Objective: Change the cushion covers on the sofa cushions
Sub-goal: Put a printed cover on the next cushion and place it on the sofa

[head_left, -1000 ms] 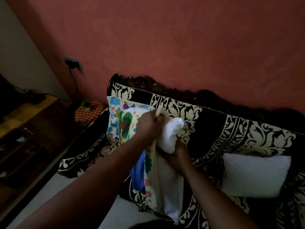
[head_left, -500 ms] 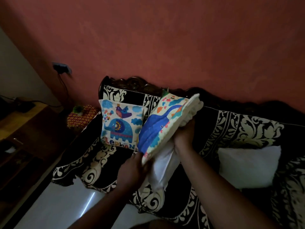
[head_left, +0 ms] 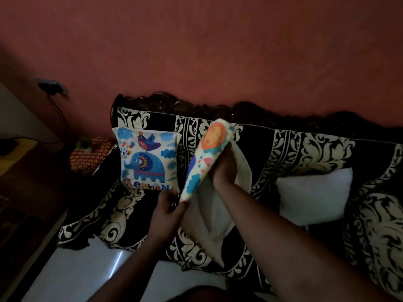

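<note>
Above the sofa seat I hold a colourful printed cushion cover (head_left: 204, 158) with a white inner cushion (head_left: 214, 216) hanging out of its lower end. My right hand (head_left: 224, 168) is shut on the upper part of the cover, from behind. Its lower edge is pinched by my left hand (head_left: 169, 205). A covered cushion with a blue elephant print (head_left: 148, 160) leans on the sofa back at the left. A bare white cushion (head_left: 314, 195) lies against the back at the right.
The sofa (head_left: 294, 149) wears a black throw with cream floral bands and has a dark carved wooden top rail. A red patterned item (head_left: 91, 153) sits past its left arm. Wooden furniture (head_left: 19, 171) stands at the left, under a wall socket with a cable (head_left: 52, 88).
The cover has turned more upright and narrower in my right hand. My left hand has shifted to its lower edge, and more of the white inner cushion hangs below.
</note>
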Demonstrator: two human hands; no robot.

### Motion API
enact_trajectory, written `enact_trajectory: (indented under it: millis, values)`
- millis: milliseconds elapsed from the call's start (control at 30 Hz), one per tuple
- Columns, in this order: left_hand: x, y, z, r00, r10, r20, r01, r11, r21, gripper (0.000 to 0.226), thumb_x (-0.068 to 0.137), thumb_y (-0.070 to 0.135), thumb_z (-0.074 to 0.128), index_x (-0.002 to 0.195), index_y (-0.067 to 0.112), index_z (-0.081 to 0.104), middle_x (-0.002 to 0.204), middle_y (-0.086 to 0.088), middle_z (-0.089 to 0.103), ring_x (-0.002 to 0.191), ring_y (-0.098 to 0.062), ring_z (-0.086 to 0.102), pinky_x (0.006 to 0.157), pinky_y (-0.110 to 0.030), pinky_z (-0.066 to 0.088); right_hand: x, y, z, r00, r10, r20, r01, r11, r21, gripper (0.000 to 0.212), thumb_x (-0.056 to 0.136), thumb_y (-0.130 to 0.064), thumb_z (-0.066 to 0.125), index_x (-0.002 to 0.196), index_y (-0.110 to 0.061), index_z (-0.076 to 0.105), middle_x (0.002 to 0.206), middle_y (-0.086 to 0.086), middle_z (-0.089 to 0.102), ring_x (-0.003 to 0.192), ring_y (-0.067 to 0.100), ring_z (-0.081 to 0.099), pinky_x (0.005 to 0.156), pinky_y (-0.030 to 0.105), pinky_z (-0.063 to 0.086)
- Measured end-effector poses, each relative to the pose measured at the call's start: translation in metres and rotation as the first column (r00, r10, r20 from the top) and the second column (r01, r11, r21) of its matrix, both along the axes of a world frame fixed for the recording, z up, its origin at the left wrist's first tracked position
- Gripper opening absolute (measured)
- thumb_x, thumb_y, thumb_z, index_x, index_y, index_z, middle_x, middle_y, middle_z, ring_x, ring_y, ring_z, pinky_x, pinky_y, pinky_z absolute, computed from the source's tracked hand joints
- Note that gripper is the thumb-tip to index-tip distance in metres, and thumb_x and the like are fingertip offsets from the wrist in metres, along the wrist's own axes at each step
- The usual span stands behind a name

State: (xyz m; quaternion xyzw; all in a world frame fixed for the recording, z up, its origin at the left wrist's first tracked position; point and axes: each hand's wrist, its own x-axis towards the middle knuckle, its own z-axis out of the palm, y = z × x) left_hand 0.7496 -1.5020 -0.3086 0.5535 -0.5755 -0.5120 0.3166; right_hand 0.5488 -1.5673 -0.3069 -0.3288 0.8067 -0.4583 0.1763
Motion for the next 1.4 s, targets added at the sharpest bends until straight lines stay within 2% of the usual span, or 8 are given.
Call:
enact_trajectory:
  millis: [167, 267, 400, 633, 800, 1100, 1233, 1400]
  values:
    - [0.002, -0.037, 0.008, 0.977, -0.119, 0.180, 0.133, 0.989, -0.070, 0.098, 0.067, 0.075, 0.074, 0.144, 0.039, 0.025, 0.134, 0.003, 0.055, 0.113, -0.018, 0.063, 0.088, -0.046, 0.058, 0.040, 0.022, -0.019, 0.967, 0.201, 0.157, -0.211, 0.976, 0.047, 0.061, 0.093, -0.079, 0.022, 0.109, -0.040, 0.066, 0.106, -0.009, 0.071, 0.095, 0.011, 0.067, 0.080, 0.030, 0.051]
    - [-0.002, -0.046, -0.005, 0.949, -0.169, 0.265, 0.187, 0.981, -0.043, 0.095, 0.073, 0.055, 0.079, 0.146, 0.029, 0.023, 0.124, 0.004, 0.062, 0.105, -0.017, 0.065, 0.085, -0.041, 0.059, 0.046, 0.032, -0.045, 0.851, 0.498, -0.165, -0.429, 0.842, 0.329, 0.047, 0.102, -0.051, 0.038, 0.141, -0.028, 0.049, 0.133, 0.006, 0.060, 0.119, 0.025, 0.059, 0.098, 0.043, 0.049]
    - [0.017, -0.055, -0.052, 0.874, -0.146, 0.463, 0.149, 0.988, 0.032, 0.070, 0.082, 0.021, 0.070, 0.142, 0.019, 0.034, 0.115, -0.011, 0.068, 0.099, -0.034, 0.068, 0.081, -0.037, 0.055, 0.040, 0.048, -0.100, 0.574, 0.760, -0.305, -0.462, 0.608, 0.646, 0.072, 0.088, -0.032, 0.067, 0.152, -0.018, 0.037, 0.121, 0.012, 0.064, 0.102, 0.028, 0.066, 0.073, 0.041, 0.056]
    - [0.016, -0.058, -0.117, 0.331, -0.376, 0.865, 0.534, 0.831, 0.157, 0.080, 0.094, 0.035, 0.054, 0.158, 0.039, 0.005, 0.110, -0.006, 0.072, 0.090, -0.027, 0.069, 0.068, -0.033, 0.048, -0.015, 0.055, -0.206, 0.283, 0.905, -0.318, -0.429, 0.416, 0.802, 0.059, 0.078, -0.026, 0.056, 0.136, -0.021, 0.059, 0.093, 0.004, 0.067, 0.076, 0.023, 0.065, 0.059, 0.035, 0.051]
    - [-0.010, -0.062, -0.160, 0.092, -0.347, 0.933, 0.756, 0.634, 0.162, 0.099, 0.076, 0.020, 0.067, 0.159, 0.033, 0.016, 0.083, -0.001, 0.065, 0.060, -0.022, 0.062, 0.049, -0.029, 0.038, -0.041, 0.048, -0.248, 0.301, 0.913, -0.275, -0.502, 0.397, 0.769, 0.071, 0.074, -0.039, 0.062, 0.142, -0.023, 0.049, 0.109, 0.007, 0.062, 0.090, 0.028, 0.062, 0.074, 0.040, 0.050]
    - [-0.052, -0.085, -0.197, -0.404, -0.156, 0.901, 0.904, 0.083, 0.419, 0.027, 0.079, 0.027, 0.055, 0.093, 0.018, 0.076, 0.116, -0.017, 0.067, 0.121, -0.040, 0.053, 0.096, -0.054, 0.038, -0.086, 0.044, -0.273, 0.327, 0.944, -0.052, -0.611, 0.253, 0.750, 0.105, 0.072, -0.044, 0.076, 0.158, -0.033, 0.017, 0.144, 0.006, 0.047, 0.122, 0.033, 0.048, 0.099, 0.055, 0.039]
    - [-0.045, -0.091, -0.212, -0.509, -0.296, 0.808, 0.849, -0.022, 0.527, 0.036, 0.080, 0.029, 0.041, 0.084, 0.024, 0.076, 0.074, -0.002, 0.069, 0.087, -0.031, 0.069, 0.106, -0.066, 0.033, -0.093, 0.046, -0.269, 0.375, 0.926, -0.056, -0.584, 0.283, 0.761, 0.108, 0.066, -0.045, 0.081, 0.157, -0.032, 0.024, 0.149, 0.006, 0.041, 0.133, 0.033, 0.041, 0.108, 0.063, 0.031]
    - [-0.074, -0.115, -0.194, -0.583, -0.509, 0.633, 0.743, -0.019, 0.669, 0.043, 0.083, 0.041, 0.055, 0.125, 0.036, 0.061, 0.122, 0.007, 0.064, 0.125, -0.022, 0.052, 0.111, -0.056, 0.026, -0.082, 0.082, -0.270, 0.428, 0.901, -0.064, -0.539, 0.312, 0.783, 0.093, 0.075, -0.035, 0.078, 0.155, -0.030, 0.030, 0.152, 0.012, 0.041, 0.139, 0.036, 0.040, 0.111, 0.065, 0.030]
